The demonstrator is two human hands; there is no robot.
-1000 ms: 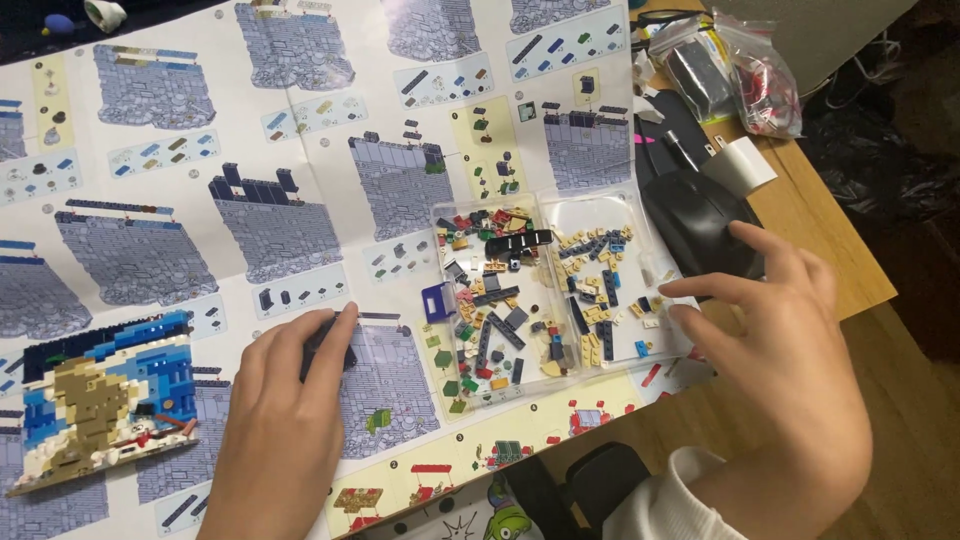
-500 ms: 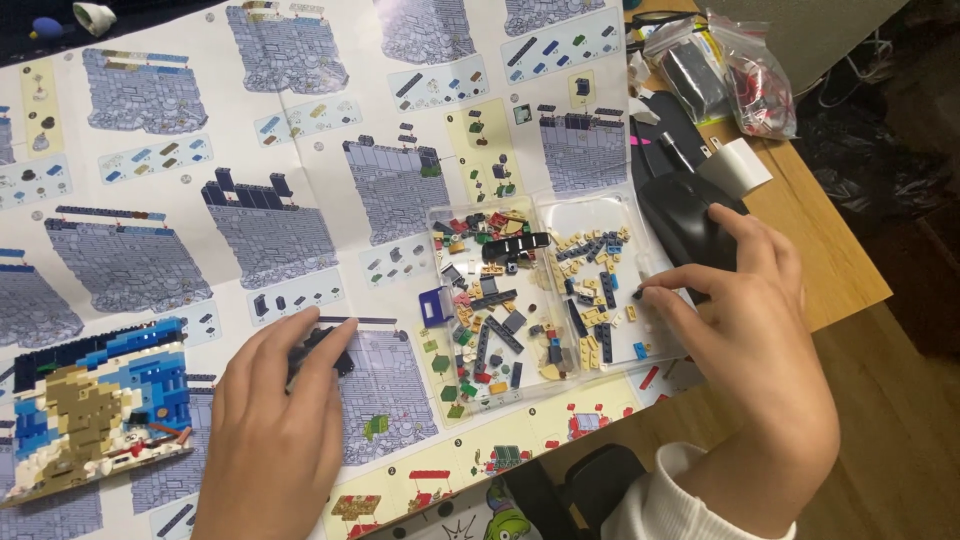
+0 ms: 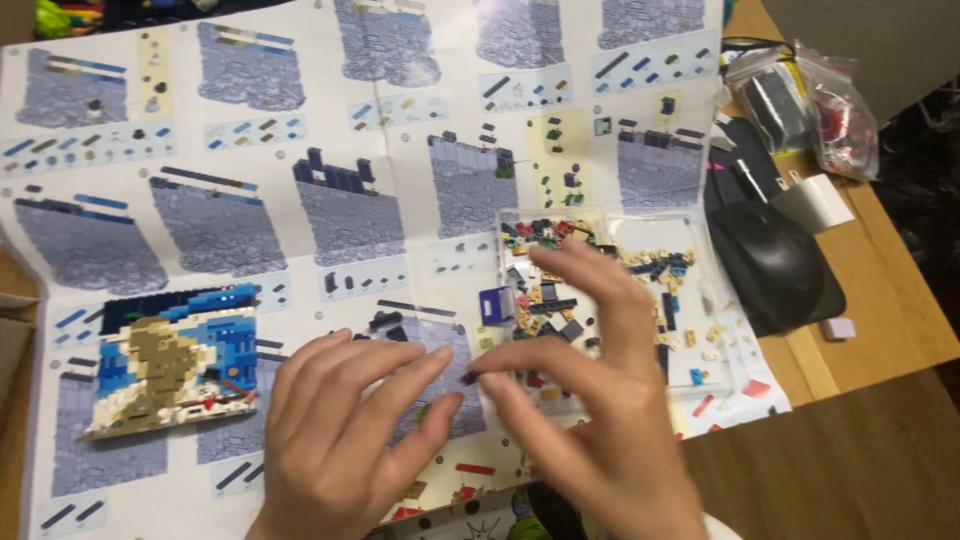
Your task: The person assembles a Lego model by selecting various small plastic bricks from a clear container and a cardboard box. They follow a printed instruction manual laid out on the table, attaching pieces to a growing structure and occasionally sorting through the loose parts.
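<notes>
At the far left, a half-built brick picture (image 3: 170,360) in blue, tan and black lies flat on the big instruction sheet (image 3: 300,120), which covers most of the wooden table (image 3: 880,300). Just right of it, my left hand (image 3: 345,440) rests palm down on the sheet, fingers spread and loosely curled, gripping nothing that I can see. My right hand (image 3: 590,420) reaches in from below, thumb and forefinger pinched on a tiny dark brick (image 3: 468,378) right beside my left fingertips. Behind that hand sits the clear tray (image 3: 690,240) of loose pieces. Farther right lie a black mouse (image 3: 775,270) and clear plastic bags (image 3: 810,100).
</notes>
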